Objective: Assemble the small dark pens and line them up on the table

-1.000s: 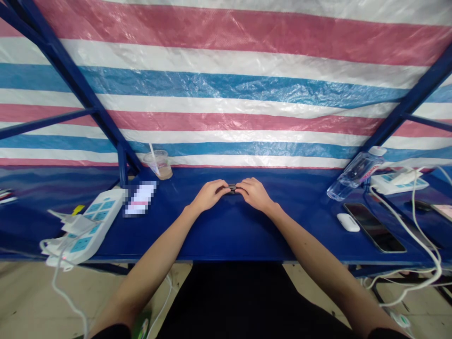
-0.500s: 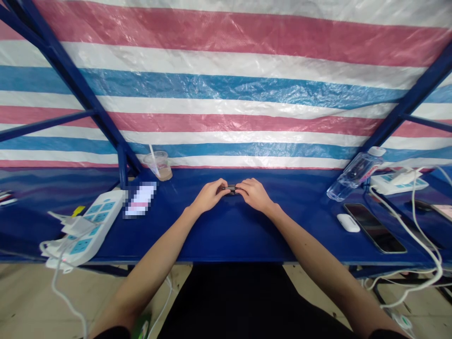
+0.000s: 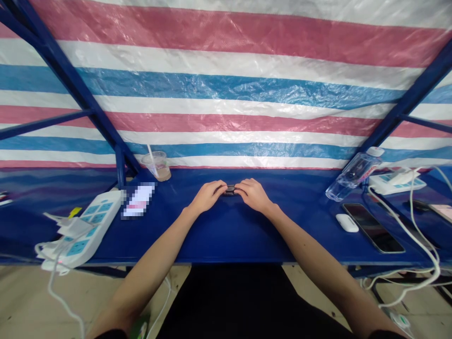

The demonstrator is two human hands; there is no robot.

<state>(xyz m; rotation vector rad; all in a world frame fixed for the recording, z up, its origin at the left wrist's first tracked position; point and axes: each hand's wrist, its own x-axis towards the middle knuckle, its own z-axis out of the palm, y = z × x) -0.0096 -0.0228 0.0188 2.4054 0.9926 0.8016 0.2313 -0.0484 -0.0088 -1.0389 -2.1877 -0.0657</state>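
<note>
Between my two hands, over the middle of the blue table (image 3: 233,235), is a small dark oblong object (image 3: 230,190); its kind is too small to make out. My left hand (image 3: 209,195) is closed on its left end, thumb and fingertips pressed to it. From the other side my right hand (image 3: 253,193) pinches the right end. The fingers cover both ends, so only the middle part shows. Whether the object touches the tabletop I cannot tell.
To the left are a power strip (image 3: 95,226) with plugs, a blurred-out phone-like item (image 3: 139,200) and a plastic cup (image 3: 160,167) with a straw. At right lie a tilted water bottle (image 3: 355,174), a white earbud case (image 3: 347,222), a phone (image 3: 372,227) and a second power strip (image 3: 381,184).
The fingers of my left hand have shifted slightly on the dark object, and a bit more of it shows. Otherwise both hands stay in nearly the same place.
</note>
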